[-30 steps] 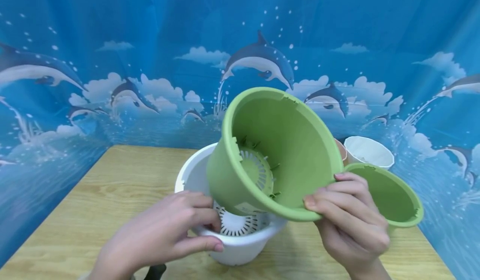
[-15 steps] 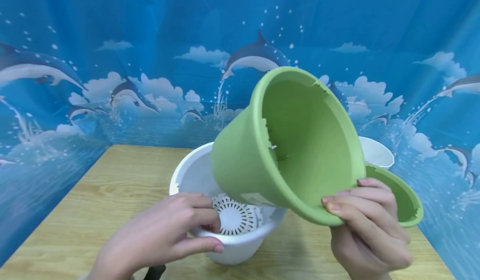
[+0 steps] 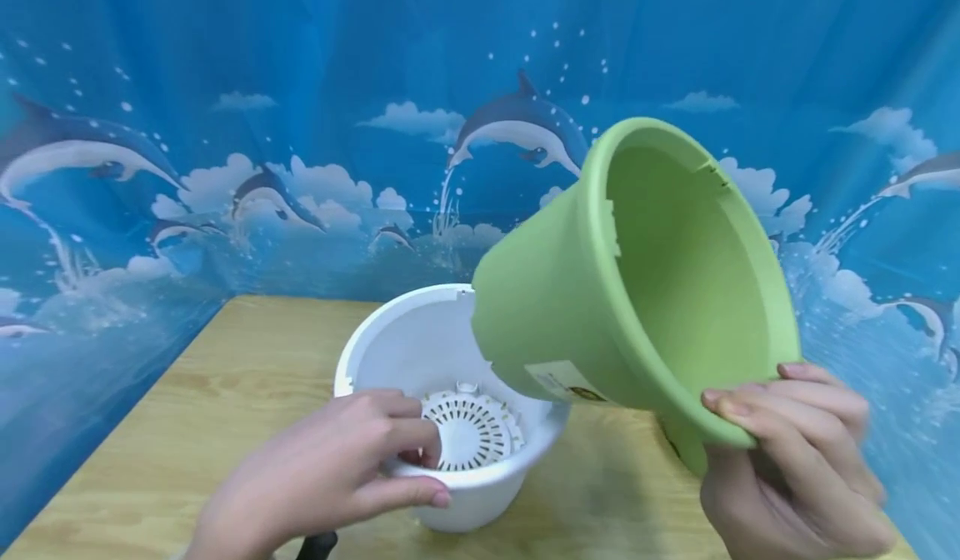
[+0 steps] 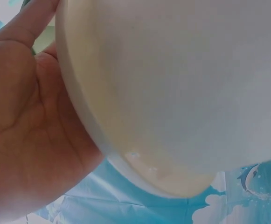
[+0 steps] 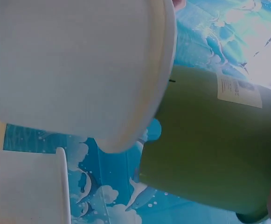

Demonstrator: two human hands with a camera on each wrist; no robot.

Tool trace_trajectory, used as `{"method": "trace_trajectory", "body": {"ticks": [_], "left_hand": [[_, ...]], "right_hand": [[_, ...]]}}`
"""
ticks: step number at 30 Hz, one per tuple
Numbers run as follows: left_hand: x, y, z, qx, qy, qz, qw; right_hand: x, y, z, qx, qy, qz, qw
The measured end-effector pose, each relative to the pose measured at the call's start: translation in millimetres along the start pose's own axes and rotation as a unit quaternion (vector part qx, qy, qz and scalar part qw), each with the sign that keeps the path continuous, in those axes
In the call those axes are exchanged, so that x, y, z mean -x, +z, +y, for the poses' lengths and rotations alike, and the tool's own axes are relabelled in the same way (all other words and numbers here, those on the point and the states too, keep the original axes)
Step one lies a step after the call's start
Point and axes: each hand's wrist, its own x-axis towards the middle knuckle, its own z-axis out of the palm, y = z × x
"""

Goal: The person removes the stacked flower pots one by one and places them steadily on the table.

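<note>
A white plastic flowerpot (image 3: 480,506) with a slotted base stands on the table. My left hand (image 3: 337,468) grips its near rim, fingers inside and thumb outside. In the left wrist view, the palm (image 4: 37,126) lies along the pot's white wall (image 4: 182,93). My right hand (image 3: 802,460) holds a green flowerpot (image 3: 547,302) by its rim, in the air, tilted with its mouth toward me and to the right. A paper label (image 3: 566,381) shows on its side. The right wrist view has the green pot (image 5: 205,144) beside the white one (image 5: 79,60).
Part of another green pot (image 3: 682,447) stands behind the raised one, mostly hidden. A smaller-looking white pot (image 5: 25,184) appears low in the right wrist view. A blue dolphin curtain (image 3: 300,85) hangs behind the wooden table (image 3: 187,393).
My right hand has moved right, lifting the green pot up and away from over the white pot, whose inside now shows more. My left hand has stayed on the white rim.
</note>
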Motion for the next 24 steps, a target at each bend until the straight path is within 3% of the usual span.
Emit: {"method": "trace_trajectory", "body": {"ticks": [6,14,20,24], "left_hand": [[0.9,1.6,-0.8,-0.002,-0.020,-0.001,0.9998],[1.4,-2.4,-2.3,0.002,-0.050,-0.016,0.9986],[3.9,-2.0,-3.3,-0.003,-0.049,0.001,0.9988],[4.7,-3.1,-4.5,0.010,-0.065,-0.006,0.9978]], "right_hand": [[-0.7,-9.1,4.6,0.041,0.012,-0.002,0.999],[-8.2,8.9,5.4,0.062,-0.018,0.008,0.998],[-9.6,5.3,9.8,0.070,-0.012,-0.007,0.997],[-10.4,3.0,11.1,0.083,-0.011,-0.018,0.996]]}}
